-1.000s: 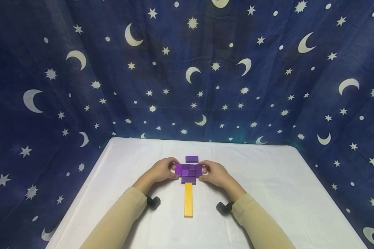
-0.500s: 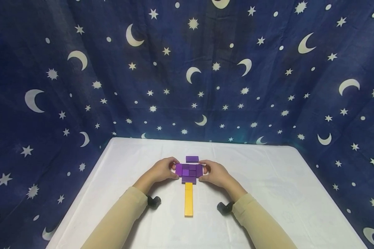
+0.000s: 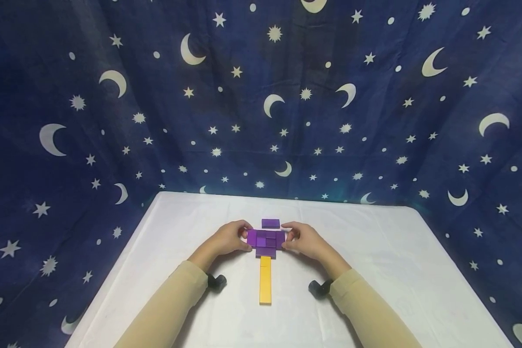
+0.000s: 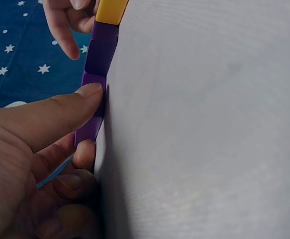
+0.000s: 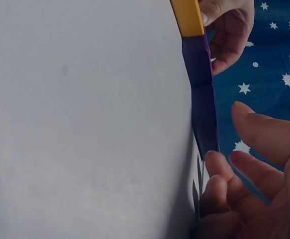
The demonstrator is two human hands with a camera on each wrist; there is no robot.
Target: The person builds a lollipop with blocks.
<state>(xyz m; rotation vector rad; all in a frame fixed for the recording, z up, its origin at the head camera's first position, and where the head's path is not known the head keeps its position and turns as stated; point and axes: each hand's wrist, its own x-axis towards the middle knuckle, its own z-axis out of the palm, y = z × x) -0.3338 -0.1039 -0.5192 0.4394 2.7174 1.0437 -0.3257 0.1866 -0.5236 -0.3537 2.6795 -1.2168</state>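
Observation:
Several purple blocks lie close together on the white table, forming a flat cluster. At its left end, my left hand holds a purple block between thumb and fingers; the left wrist view has the thumb pressed along its side. My right hand is beside the purple block at the right end. In the right wrist view its thumb stands off the block, while a fingertip is right at the block's end. Below the cluster, yellow blocks make a straight strip towards me.
A separate purple block lies just beyond the cluster. Dark wrist cameras stick out from both sleeves, low over the white table. A blue curtain with moons and stars hangs behind and at both sides.
My right hand has eased slightly to the right, its thumb and index finger coming away from the right-end purple block. My left hand keeps its hold, and the blocks stay in the same arrangement.

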